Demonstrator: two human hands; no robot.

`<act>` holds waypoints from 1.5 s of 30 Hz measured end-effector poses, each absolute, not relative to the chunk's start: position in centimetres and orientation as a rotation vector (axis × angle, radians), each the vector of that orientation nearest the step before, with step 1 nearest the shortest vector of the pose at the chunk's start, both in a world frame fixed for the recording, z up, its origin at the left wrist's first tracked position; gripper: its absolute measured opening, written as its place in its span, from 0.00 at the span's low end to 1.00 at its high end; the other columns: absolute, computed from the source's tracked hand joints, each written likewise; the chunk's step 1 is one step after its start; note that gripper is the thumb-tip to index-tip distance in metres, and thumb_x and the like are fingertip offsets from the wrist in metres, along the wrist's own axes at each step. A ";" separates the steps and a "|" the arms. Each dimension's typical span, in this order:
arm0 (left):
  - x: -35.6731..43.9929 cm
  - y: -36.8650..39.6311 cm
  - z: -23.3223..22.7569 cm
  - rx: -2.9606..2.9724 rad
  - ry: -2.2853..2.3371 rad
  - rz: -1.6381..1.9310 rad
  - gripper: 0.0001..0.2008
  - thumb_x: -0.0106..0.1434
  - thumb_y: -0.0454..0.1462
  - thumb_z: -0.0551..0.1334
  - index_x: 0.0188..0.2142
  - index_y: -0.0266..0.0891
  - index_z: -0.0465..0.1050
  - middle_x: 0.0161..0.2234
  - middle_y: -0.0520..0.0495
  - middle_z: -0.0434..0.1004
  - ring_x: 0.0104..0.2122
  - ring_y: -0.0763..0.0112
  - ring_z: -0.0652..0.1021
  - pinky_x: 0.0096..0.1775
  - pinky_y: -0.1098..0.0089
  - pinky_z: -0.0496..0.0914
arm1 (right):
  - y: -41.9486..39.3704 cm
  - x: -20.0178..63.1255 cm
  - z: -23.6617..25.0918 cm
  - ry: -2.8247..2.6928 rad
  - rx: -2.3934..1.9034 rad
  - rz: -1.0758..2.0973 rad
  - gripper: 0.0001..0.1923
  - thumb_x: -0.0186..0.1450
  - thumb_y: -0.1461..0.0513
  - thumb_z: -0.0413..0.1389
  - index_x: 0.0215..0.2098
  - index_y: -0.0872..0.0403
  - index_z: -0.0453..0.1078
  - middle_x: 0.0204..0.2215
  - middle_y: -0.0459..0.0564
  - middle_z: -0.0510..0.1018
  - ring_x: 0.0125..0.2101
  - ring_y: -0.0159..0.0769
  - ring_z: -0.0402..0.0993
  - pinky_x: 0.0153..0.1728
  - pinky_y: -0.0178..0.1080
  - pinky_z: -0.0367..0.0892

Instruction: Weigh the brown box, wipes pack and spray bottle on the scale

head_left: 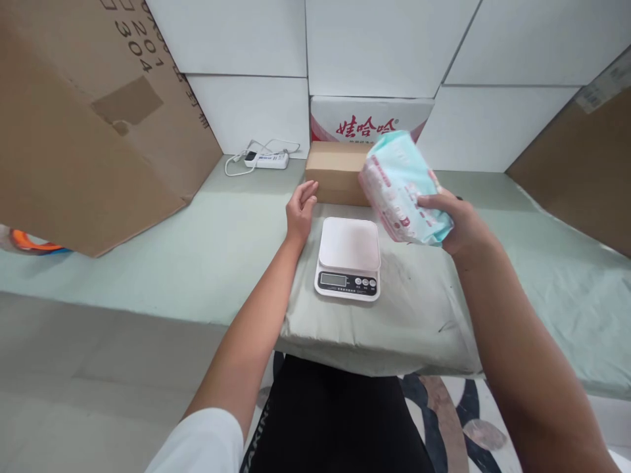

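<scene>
My right hand point(456, 223) grips a soft plastic pack point(401, 187) in pale blue and pink and holds it up in the air, just right of and above a small white kitchen scale point(349, 257). The scale's platform is bare and its display faces me. My left hand point(300, 210) is open, fingers together, beside the scale's left rear corner. Its fingertips reach the left end of a small brown cardboard box point(336, 172) that lies behind the scale.
A white carton with red characters point(367, 119) stands behind the brown box. A white power strip with its cord point(266, 158) lies at the back left. Large cardboard boxes stand at the left point(83, 125) and right point(582, 164). A pale green cloth point(207, 249) covers the surface.
</scene>
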State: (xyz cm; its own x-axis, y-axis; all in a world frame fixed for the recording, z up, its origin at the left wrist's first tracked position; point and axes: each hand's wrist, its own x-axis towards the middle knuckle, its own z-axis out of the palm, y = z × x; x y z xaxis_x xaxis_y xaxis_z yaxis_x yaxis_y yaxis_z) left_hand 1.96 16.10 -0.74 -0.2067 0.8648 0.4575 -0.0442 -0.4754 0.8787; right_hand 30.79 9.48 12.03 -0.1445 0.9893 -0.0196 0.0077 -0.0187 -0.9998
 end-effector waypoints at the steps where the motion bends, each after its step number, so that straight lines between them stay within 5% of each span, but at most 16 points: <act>1: 1.9 16.1 -0.7 1.382 1.007 1.766 0.24 0.65 0.53 0.67 0.55 0.44 0.75 0.60 0.38 0.81 0.67 0.47 0.75 0.66 0.51 0.70 | 10.0 30.2 12.3 -1.407 -1.148 1.332 0.32 0.53 0.57 0.66 0.58 0.46 0.74 0.46 0.51 0.83 0.41 0.51 0.82 0.33 0.46 0.78; 9: 1.3 16.9 -0.9 1.362 1.009 1.824 0.26 0.64 0.55 0.67 0.55 0.44 0.77 0.62 0.40 0.80 0.67 0.49 0.75 0.69 0.52 0.67 | 12.0 26.5 12.2 -2.108 -1.252 0.984 0.44 0.52 0.57 0.71 0.67 0.41 0.71 0.62 0.51 0.77 0.55 0.57 0.78 0.50 0.55 0.78; 18: 1.3 16.8 -1.0 1.369 0.980 1.772 0.28 0.65 0.56 0.67 0.58 0.44 0.75 0.66 0.37 0.75 0.70 0.47 0.71 0.69 0.49 0.66 | 9.4 26.2 12.3 -2.631 -0.974 0.511 0.44 0.56 0.58 0.68 0.70 0.42 0.67 0.50 0.55 0.77 0.47 0.54 0.77 0.47 0.51 0.74; 28: 1.4 16.4 -0.7 1.370 1.001 1.785 0.28 0.64 0.56 0.68 0.56 0.44 0.76 0.65 0.37 0.77 0.69 0.47 0.72 0.69 0.50 0.67 | 8.3 27.2 9.1 -2.413 -0.851 0.539 0.39 0.60 0.52 0.66 0.69 0.42 0.67 0.61 0.55 0.74 0.61 0.58 0.71 0.64 0.60 0.64; 30: 1.3 16.3 -0.7 1.362 1.005 1.786 0.28 0.64 0.56 0.68 0.56 0.44 0.76 0.65 0.38 0.77 0.69 0.47 0.72 0.69 0.50 0.67 | 7.9 27.5 7.5 -2.087 -0.876 0.564 0.27 0.64 0.50 0.61 0.61 0.44 0.73 0.59 0.54 0.77 0.60 0.54 0.73 0.61 0.56 0.68; 33: 1.2 16.2 -0.7 1.356 1.015 1.789 0.26 0.65 0.56 0.67 0.55 0.45 0.77 0.64 0.39 0.78 0.68 0.48 0.73 0.69 0.51 0.67 | 8.4 28.1 4.1 -1.466 -1.076 0.501 0.11 0.66 0.55 0.53 0.41 0.47 0.75 0.40 0.51 0.81 0.45 0.46 0.79 0.50 0.49 0.74; 36: 1.1 16.1 -0.7 1.369 1.017 1.775 0.26 0.65 0.56 0.67 0.55 0.45 0.77 0.63 0.39 0.79 0.69 0.48 0.73 0.70 0.50 0.66 | 10.0 29.1 1.5 -1.158 -1.227 0.557 0.05 0.58 0.60 0.52 0.28 0.48 0.69 0.23 0.45 0.70 0.28 0.39 0.71 0.35 0.42 0.70; 45: 1.0 16.1 -1.1 1.411 1.019 1.781 0.24 0.66 0.54 0.66 0.55 0.44 0.76 0.61 0.39 0.81 0.68 0.49 0.74 0.69 0.51 0.67 | 12.2 30.4 -0.3 -1.101 -1.241 0.856 0.02 0.51 0.62 0.52 0.22 0.49 0.61 0.17 0.40 0.58 0.18 0.29 0.50 0.21 0.34 0.45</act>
State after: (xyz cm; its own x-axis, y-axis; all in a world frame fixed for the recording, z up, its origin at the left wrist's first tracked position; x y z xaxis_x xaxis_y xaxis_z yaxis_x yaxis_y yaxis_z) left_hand 0.97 16.13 -1.13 -0.2187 0.8501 0.4791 -0.0176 -0.4943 0.8691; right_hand 30.45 12.15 -0.26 0.2790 0.9451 0.1701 0.0676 0.1574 -0.9852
